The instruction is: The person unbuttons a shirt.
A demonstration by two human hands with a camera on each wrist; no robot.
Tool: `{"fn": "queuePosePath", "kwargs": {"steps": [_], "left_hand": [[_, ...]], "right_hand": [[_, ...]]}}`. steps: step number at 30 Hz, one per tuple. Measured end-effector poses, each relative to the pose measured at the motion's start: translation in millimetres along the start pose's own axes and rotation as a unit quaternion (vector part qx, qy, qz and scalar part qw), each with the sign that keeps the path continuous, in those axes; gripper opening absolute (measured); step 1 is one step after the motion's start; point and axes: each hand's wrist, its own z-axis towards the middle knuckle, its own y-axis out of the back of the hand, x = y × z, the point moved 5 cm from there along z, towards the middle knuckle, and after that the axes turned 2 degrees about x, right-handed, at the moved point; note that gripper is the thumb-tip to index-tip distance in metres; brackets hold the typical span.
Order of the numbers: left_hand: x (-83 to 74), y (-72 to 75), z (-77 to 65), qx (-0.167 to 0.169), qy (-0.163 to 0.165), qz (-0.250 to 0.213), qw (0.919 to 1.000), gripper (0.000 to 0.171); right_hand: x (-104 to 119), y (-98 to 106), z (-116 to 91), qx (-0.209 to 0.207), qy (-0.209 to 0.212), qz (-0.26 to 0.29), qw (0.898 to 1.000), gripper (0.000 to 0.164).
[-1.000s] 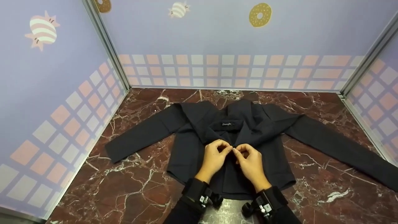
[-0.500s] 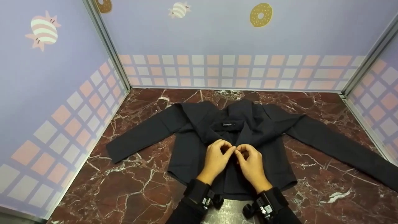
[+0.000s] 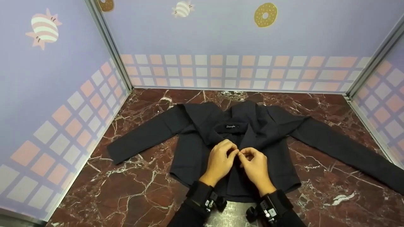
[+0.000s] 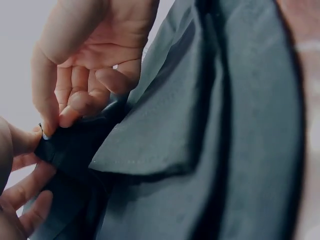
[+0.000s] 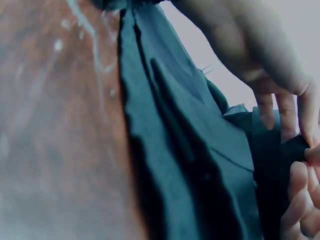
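L hand, R hand angled inward, pinching dk garment.

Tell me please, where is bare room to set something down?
Bare tabletop lies at front left, between the garment, its left sleeve and the left wall; at front right, this side of the right sleeve; and behind that sleeve, before the back wall. Crowded: the middle, where left hand and right hand pinch the garment's front.
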Motion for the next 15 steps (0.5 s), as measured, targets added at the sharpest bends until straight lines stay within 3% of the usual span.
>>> {"fn": "queuePosePath", "kwargs": {"steps": [4, 9, 11, 15], "left_hand": [[1.3, 0.8, 0.9, 0.004, 0.001, -0.023, 0.9997, 0.007], [7.6, 2.5, 1.8, -0.010, 0.050, -0.072, 0.9961, 0.005], [7.4, 2.2, 1.7, -0.007, 0.054, -0.070, 0.9961, 0.004], [1.7, 0.7, 1.2, 0.005, 0.026, -0.034, 0.9991, 0.004]], "right_hand": [[-5.0, 0.7, 0.4, 0.006, -0.053, 0.061, 0.997, 0.006], [-5.9, 0.9, 1.4, 0.017, -0.059, 0.083, 0.995, 0.009], [-5.8, 1.2, 1.0, 0.020, -0.066, 0.094, 0.993, 0.009], [-8.6, 1.8, -0.6, 0.029, -0.113, 0.145, 0.983, 0.010]]}}
